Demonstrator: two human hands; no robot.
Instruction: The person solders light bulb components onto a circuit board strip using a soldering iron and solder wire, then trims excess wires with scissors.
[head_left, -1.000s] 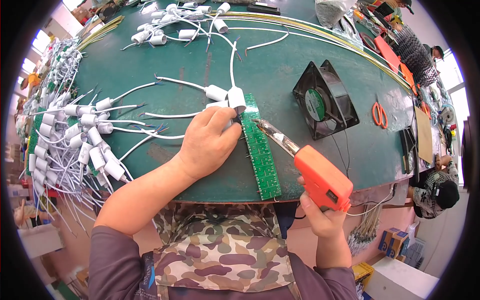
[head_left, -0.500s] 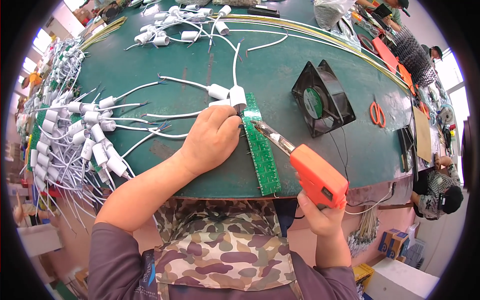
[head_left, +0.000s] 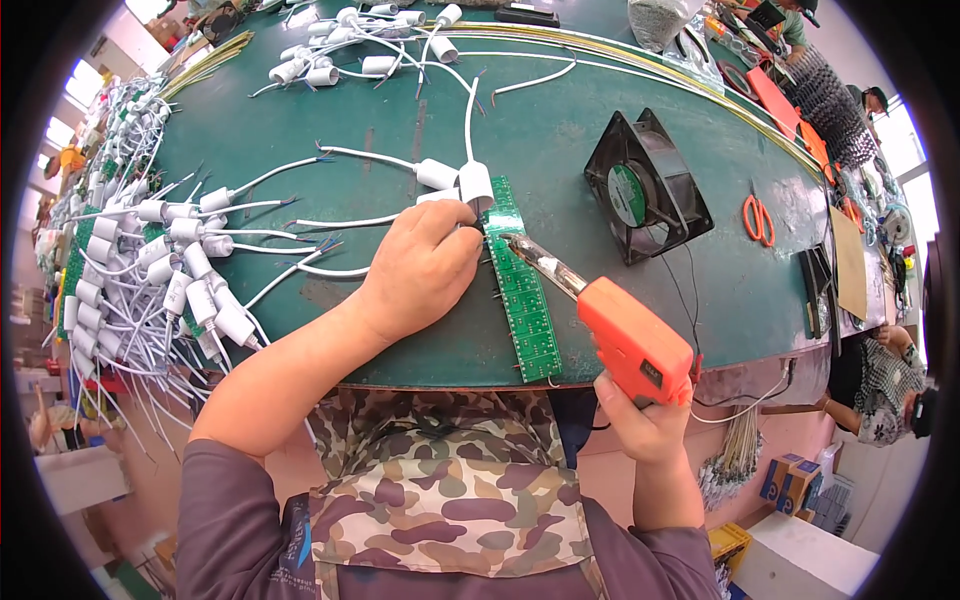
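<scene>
My left hand (head_left: 425, 262) is closed, its fingertips pressed at the open lower end of a white cylindrical plastic cap (head_left: 475, 186) with a white cable rising from it. What the fingertips pinch there is partly hidden. Under the cap's edge lies a long green circuit board strip (head_left: 527, 320), which runs toward the near table edge. Wrapped round the handle of an orange soldering gun (head_left: 635, 340), my right hand (head_left: 648, 432) holds it tilted. The gun's metal tip (head_left: 508, 238) is at the board's upper part, close to my left fingertips.
A black square fan (head_left: 648, 185) stands right of the board. Beyond it lie orange-handled scissors (head_left: 758, 220). Many white caps with cables (head_left: 185, 270) are heaped at the left; more caps (head_left: 378, 66) lie at the far side. Long thin rods (head_left: 640, 75) cross the back of the green table (head_left: 420, 365).
The view has shifted slightly. Both hands, the cap, the board and the soldering gun keep nearly the same places relative to one another. A person at the far right has moved a little.
</scene>
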